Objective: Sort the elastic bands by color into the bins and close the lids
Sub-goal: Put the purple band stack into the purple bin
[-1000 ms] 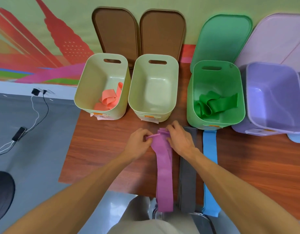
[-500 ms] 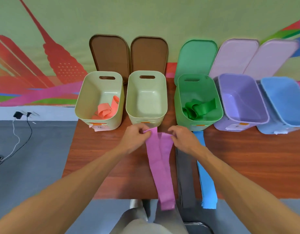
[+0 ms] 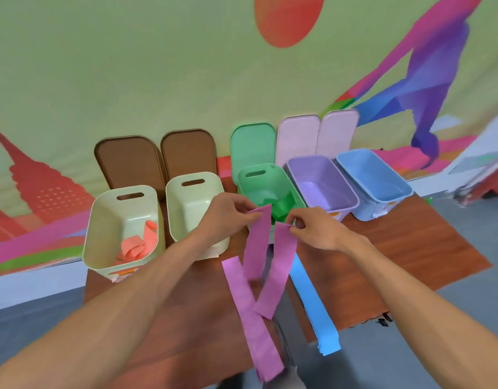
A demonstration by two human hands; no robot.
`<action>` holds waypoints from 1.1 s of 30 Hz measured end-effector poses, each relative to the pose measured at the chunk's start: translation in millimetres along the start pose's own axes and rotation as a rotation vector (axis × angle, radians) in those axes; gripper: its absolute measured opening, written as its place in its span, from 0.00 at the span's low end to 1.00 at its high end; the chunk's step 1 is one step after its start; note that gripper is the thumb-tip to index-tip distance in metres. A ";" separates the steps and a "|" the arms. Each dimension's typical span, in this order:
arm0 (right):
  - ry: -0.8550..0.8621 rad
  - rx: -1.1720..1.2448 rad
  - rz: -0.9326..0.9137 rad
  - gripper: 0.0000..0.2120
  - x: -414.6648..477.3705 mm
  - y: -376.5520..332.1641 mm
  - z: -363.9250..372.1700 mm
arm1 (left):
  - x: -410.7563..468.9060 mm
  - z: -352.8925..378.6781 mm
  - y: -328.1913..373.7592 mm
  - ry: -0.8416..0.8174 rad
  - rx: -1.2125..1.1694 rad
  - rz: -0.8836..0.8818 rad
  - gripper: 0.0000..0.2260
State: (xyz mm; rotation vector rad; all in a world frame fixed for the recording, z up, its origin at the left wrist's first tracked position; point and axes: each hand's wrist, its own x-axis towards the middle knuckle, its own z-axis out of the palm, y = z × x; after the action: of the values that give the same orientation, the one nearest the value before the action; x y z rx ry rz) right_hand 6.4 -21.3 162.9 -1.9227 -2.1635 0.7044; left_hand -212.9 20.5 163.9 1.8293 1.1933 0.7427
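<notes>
Left hand (image 3: 228, 217) and right hand (image 3: 312, 231) each pinch dangling purple bands (image 3: 280, 256); purple bin (image 3: 317, 186) lies beyond-right, nearer the right hand.

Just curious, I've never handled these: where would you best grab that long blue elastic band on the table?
Pinch the near end of the long blue elastic band, coming from the person's side: it hangs past the edge of the brown wooden table, free underneath, while the rest lies flat.
</notes>
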 end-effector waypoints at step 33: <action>0.565 0.134 0.002 0.05 92.2 178.4 -189.3 | 246.1 135.1 151.1 0.034 0.114 -0.059 0.03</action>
State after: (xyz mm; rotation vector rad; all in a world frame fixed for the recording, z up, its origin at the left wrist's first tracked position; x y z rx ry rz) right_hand 230.7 123.8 232.0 -1.7789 -1.7190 0.2485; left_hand 57.5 172.3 238.2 1.8717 1.3302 0.6874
